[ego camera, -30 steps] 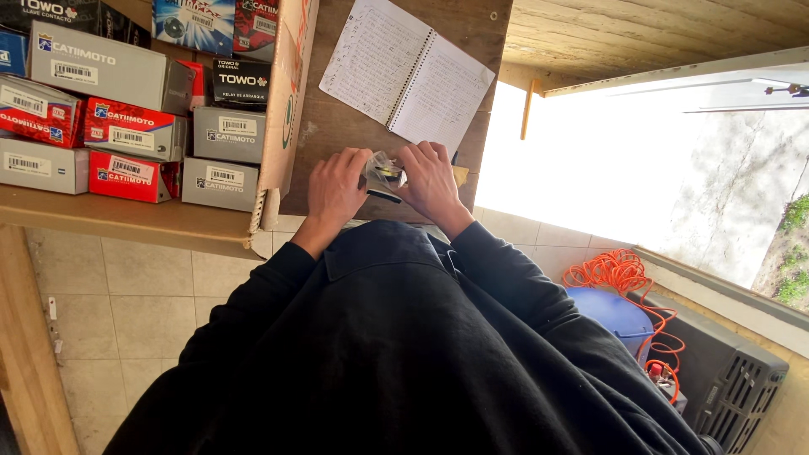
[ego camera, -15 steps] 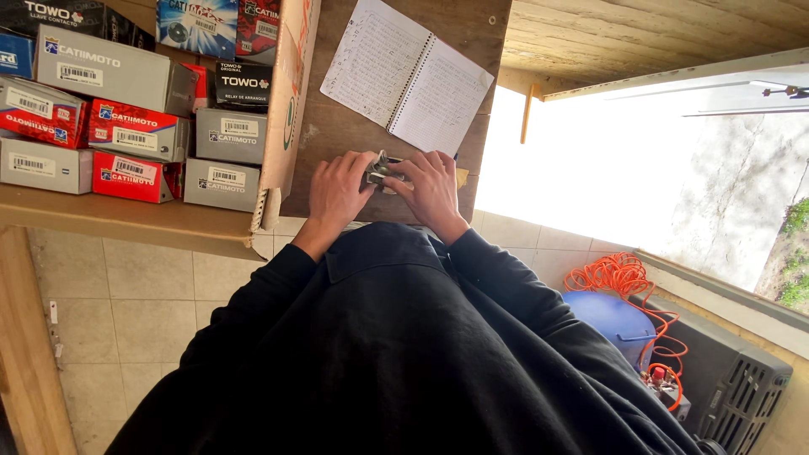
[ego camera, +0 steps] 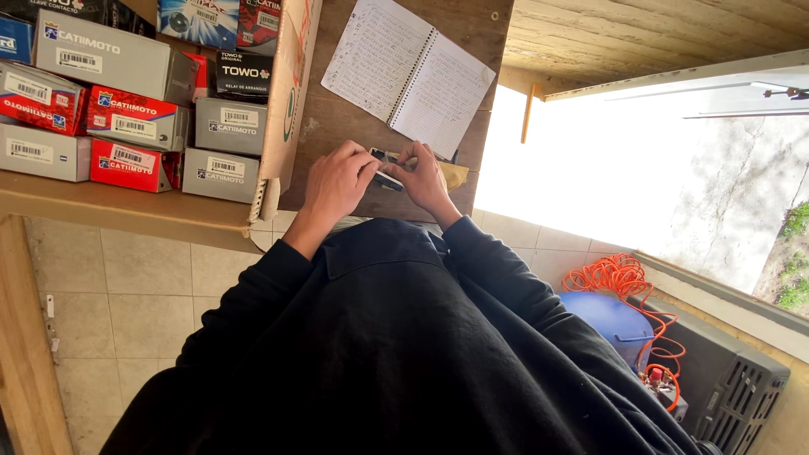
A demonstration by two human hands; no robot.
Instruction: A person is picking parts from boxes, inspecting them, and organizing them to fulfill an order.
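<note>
Both my hands close on a small dark-and-silver part [ego camera: 386, 171] at the bench [ego camera: 337, 101] edge nearest me. My left hand [ego camera: 337, 181] wraps one end, my right hand [ego camera: 419, 175] pinches the other, so its long axis runs between them. The part looks hard, metallic, smooth; a spiral notebook [ego camera: 410, 74] lies just beyond.

Stacked on a wooden shelf [ego camera: 126, 209], grey and red cardboard boxes [ego camera: 126, 118]; nearby, an open spiral notebook [ego camera: 410, 74], coiled orange cord [ego camera: 619, 278], a blue drum [ego camera: 613, 324].
</note>
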